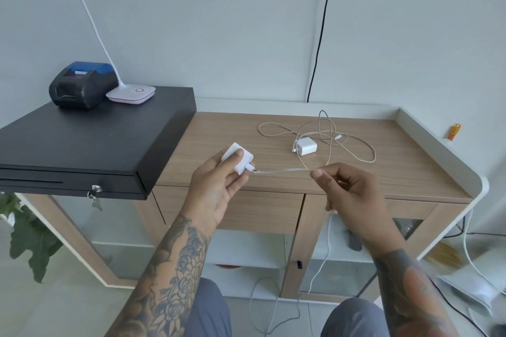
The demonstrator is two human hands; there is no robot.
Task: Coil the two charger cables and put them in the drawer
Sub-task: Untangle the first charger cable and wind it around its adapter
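Cash box (pixel 82 142): sitting at left, carrying a printer (pixel 79 85) and lamp (pixel 131 93).
Left hand (pixel 216 189): gripping a white charger (pixel 237 157), thumb curling over its top, fingers underneath.
Cable (pixel 284 171): running taut from that charger to the right hand, then hanging to the floor.
Right hand (pixel 347 194): pinching the cable between thumb and forefinger.
Second charger (pixel 306 146): lying on the table (pixel 219 131) amid its loose cable (pixel 353 149).
Drawer (pixel 260 210): sitting closed under the tabletop.

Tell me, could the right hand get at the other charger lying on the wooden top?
Probably yes: the second charger lies uncovered just beyond the right hand, though that hand pinches the first cable.
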